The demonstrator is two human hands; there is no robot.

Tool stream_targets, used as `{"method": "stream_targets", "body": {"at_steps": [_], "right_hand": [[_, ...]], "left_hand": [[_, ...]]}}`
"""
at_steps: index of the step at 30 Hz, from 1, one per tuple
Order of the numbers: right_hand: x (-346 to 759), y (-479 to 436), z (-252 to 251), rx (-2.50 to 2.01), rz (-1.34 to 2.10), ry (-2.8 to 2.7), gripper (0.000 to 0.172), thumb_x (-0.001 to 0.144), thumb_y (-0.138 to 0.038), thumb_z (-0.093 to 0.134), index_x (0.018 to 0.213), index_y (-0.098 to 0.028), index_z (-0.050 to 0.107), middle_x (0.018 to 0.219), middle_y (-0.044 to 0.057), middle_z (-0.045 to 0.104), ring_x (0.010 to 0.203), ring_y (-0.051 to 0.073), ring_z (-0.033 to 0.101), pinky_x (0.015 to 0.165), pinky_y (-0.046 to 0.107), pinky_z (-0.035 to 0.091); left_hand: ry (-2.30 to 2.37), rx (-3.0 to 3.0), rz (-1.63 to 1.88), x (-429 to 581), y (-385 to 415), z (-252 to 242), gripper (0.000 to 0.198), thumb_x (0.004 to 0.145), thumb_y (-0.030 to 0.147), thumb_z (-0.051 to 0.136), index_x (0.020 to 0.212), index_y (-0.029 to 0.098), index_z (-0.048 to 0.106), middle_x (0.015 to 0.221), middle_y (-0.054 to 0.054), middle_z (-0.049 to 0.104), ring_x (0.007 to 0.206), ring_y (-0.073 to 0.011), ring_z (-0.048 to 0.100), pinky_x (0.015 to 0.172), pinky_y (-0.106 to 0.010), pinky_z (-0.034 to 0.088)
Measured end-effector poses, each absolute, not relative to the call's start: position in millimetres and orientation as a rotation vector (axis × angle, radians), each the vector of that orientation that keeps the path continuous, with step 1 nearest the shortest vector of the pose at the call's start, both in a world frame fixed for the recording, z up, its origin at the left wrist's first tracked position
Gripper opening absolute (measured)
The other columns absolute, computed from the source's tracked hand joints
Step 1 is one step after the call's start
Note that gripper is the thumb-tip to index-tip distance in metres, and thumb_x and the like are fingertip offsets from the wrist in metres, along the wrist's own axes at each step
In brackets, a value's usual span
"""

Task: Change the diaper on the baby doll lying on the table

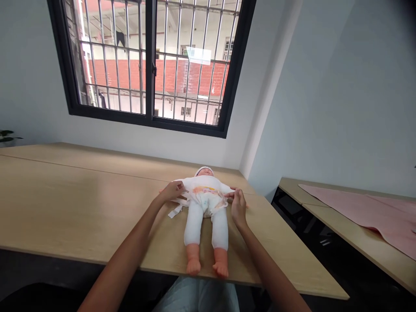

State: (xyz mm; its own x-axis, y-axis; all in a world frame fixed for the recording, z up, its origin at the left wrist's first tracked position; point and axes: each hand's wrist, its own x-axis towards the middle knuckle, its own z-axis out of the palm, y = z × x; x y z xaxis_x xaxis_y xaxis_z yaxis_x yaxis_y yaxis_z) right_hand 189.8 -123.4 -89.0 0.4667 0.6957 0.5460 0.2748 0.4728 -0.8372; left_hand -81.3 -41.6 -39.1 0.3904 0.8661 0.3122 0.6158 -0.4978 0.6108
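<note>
A baby doll [204,203] was recorded lying on its back on a light wood table [81,195], its head toward the far side and its feet just short of the near edge. A white cap [204,170] was seen on the head. A white wrap [203,188] lay around the torso, above a printed nappy [208,206]. White leggings [201,227] covered the legs, with the pink feet [193,266] left bare. A loose white tie [175,211] lay on the table beside the wrap, just under the left hand [172,191].

The hands were held apart, one at each side of the doll's torso. The left hand was placed on the wrap's edge, and the fingers [229,195] of the right hand [238,206] touched the opposite edge. Whether either edge was gripped could not be told.

A pink cloth [367,212] was noted on a second table [344,229] to the right. A barred window [150,60] was seen beyond the table.
</note>
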Motion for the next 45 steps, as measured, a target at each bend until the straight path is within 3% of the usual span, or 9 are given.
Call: {"method": "stream_targets", "body": {"at_steps": [3, 8, 16, 25, 33, 35, 38, 42, 45], "right_hand": [[193.7, -122.4, -89.8, -1.1, 0.284, -1.052, 0.042, 0.095, -0.055, 0.029, 0.098, -0.022, 0.055, 0.071, 0.003, 0.063, 0.08, 0.022, 0.062, 0.084, 0.035, 0.044], [194.3, -118.4, -95.5, -1.101, 0.287, -1.079, 0.04, 0.095, -0.054, 0.03, 0.096, -0.023, 0.055, 0.066, 0.001, 0.06, 0.075, 0.021, 0.06, 0.084, 0.035, 0.043], [193.5, -121.1, -94.5, -1.14, 0.274, -1.122, 0.038, 0.093, -0.054, 0.037, 0.092, -0.021, 0.057, 0.069, 0.002, 0.061, 0.071, 0.022, 0.058, 0.075, 0.034, 0.044], [142.9, -125.6, -38.0, -1.135, -0.097, -1.783, 0.016, 0.087, -0.037, 0.06, 0.089, -0.029, 0.074, 0.11, 0.006, 0.063, 0.108, 0.026, 0.053, 0.097, 0.042, 0.038], [104.5, -103.5, -36.6, -1.535, -0.062, -2.144, 0.021, 0.077, -0.037, 0.067, 0.094, -0.03, 0.074, 0.128, 0.005, 0.059, 0.123, 0.027, 0.047, 0.107, 0.047, 0.027], [101.6, -100.8, -43.2, -1.541, -0.081, -2.151, 0.026, 0.074, -0.04, 0.069, 0.097, -0.028, 0.072, 0.128, 0.005, 0.058, 0.126, 0.028, 0.044, 0.109, 0.051, 0.023], [99.4, -97.5, -50.8, -1.554, -0.064, -2.125, 0.054, 0.069, -0.042, 0.072, 0.119, -0.024, 0.061, 0.128, 0.009, 0.058, 0.128, 0.03, 0.042, 0.11, 0.055, 0.019], [101.6, -92.8, -58.8, -1.517, 0.02, -2.005, 0.098, 0.065, -0.043, 0.075, 0.147, -0.017, 0.028, 0.138, 0.016, 0.05, 0.132, 0.03, 0.039, 0.112, 0.053, 0.016], [105.5, -91.0, -64.5, -1.425, 0.105, -1.937, 0.113, 0.064, -0.044, 0.076, 0.152, -0.017, 0.009, 0.131, 0.014, 0.057, 0.131, 0.032, 0.042, 0.112, 0.055, 0.015]], "left_hand": [[1.232, 2.23, 0.493, -103.3, -40.0, -49.0, 0.027, 0.059, 0.042, 0.069, 0.067, 0.019, 0.057, 0.061, 0.003, 0.056, 0.058, -0.0132, 0.05, 0.052, -0.021, 0.038], [1.295, 2.139, 0.146, -107.5, -44.4, -56.6, 0.038, 0.042, 0.041, 0.08, 0.059, 0.02, 0.053, 0.047, 0.006, 0.048, 0.042, -0.0092, 0.038, 0.043, -0.021, 0.027], [1.341, 2.005, 0.09, -108.5, -42.9, -53.2, 0.039, 0.038, 0.026, 0.079, 0.062, 0.021, 0.049, 0.05, 0.006, 0.05, 0.043, -0.0134, 0.049, 0.042, -0.024, 0.037], [0.92, 1.918, 0.623, -111.0, -58.8, -17.6, 0.034, 0.066, 0.036, 0.068, 0.093, 0.021, 0.055, 0.076, 0.002, 0.059, 0.064, -0.0113, 0.055, 0.057, -0.022, 0.044], [0.726, 1.802, 0.75, -97.3, -66.4, -17.2, 0.035, 0.067, 0.037, 0.075, 0.089, 0.018, 0.055, 0.066, 0.003, 0.058, 0.057, -0.0094, 0.054, 0.055, -0.022, 0.039], [0.701, 1.775, 0.756, -89.6, -67.1, -20.2, 0.036, 0.066, 0.037, 0.076, 0.089, 0.018, 0.055, 0.068, 0.002, 0.061, 0.054, -0.0084, 0.052, 0.053, -0.021, 0.038], [0.673, 1.728, 0.793, -69.8, -67.5, -24.7, 0.04, 0.066, 0.041, 0.076, 0.089, 0.018, 0.053, 0.069, 0.001, 0.063, 0.053, -0.0085, 0.053, 0.053, -0.023, 0.041], [0.662, 1.699, 0.877, -45.3, -65.6, -32.1, 0.042, 0.067, 0.046, 0.076, 0.09, 0.019, 0.051, 0.061, 0.004, 0.057, 0.052, -0.0094, 0.052, 0.051, -0.022, 0.041], [0.656, 1.704, 0.928, -37.1, -65.7, -38.7, 0.045, 0.066, 0.047, 0.076, 0.09, 0.019, 0.051, 0.059, 0.006, 0.054, 0.049, -0.0081, 0.048, 0.047, -0.02, 0.035]]}}
